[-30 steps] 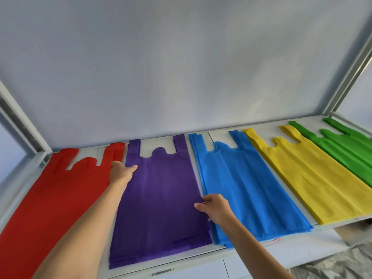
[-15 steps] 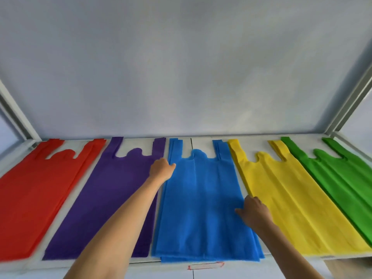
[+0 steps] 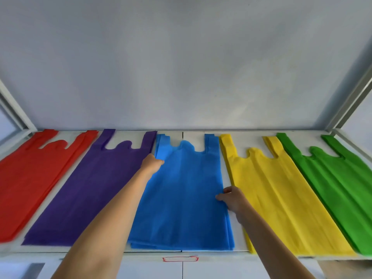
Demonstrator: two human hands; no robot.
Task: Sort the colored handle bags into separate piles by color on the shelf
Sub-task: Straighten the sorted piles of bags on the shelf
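Five flat piles of handle bags lie side by side on the white shelf (image 3: 247, 137): red (image 3: 26, 178), purple (image 3: 90, 190), blue (image 3: 185, 190), yellow (image 3: 277, 198) and green (image 3: 338, 186). My left hand (image 3: 151, 163) rests at the upper left edge of the blue pile, fingers curled on its edge just below the left handle. My right hand (image 3: 231, 199) grips the blue pile's right edge about halfway down, beside the yellow pile.
A pale wall stands behind the shelf, with white frame posts at the left (image 3: 14, 109) and right (image 3: 350, 101) ends. A red-outlined label (image 3: 180, 259) sits on the shelf's front edge below the blue pile.
Both hands have shifted from the purple pile's edges to the blue pile's edges. The view has panned right and now centers on the blue pile.
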